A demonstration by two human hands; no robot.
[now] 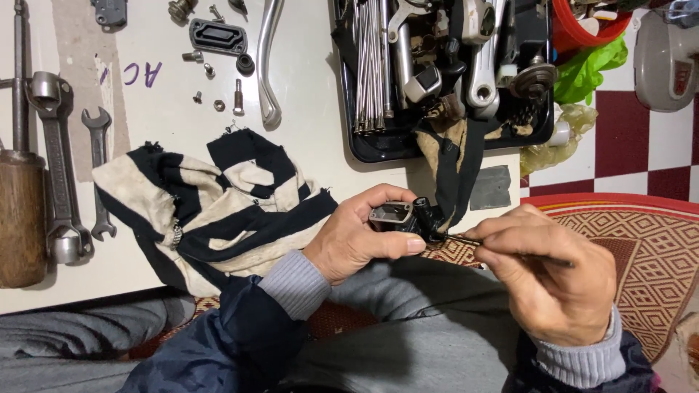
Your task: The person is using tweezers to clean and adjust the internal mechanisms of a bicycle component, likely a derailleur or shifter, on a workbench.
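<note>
My left hand (358,234) grips a small black metal cylinder housing (399,215) with a rectangular top, held over my lap at the table's front edge. My right hand (552,275) pinches a thin dark metal tool (466,241) between thumb and fingers, and its tip touches the right end of the housing. A black-and-cream striped rag (211,205) lies on the white table (306,145) just left of my left hand.
Wrenches (64,175) and a wooden-handled tool (20,218) lie at the left. A silver lever (268,65), a black cover plate (217,35) and small screws sit at the back. A black tray (364,149) holds several metal parts. A patterned red mat (648,247) lies at right.
</note>
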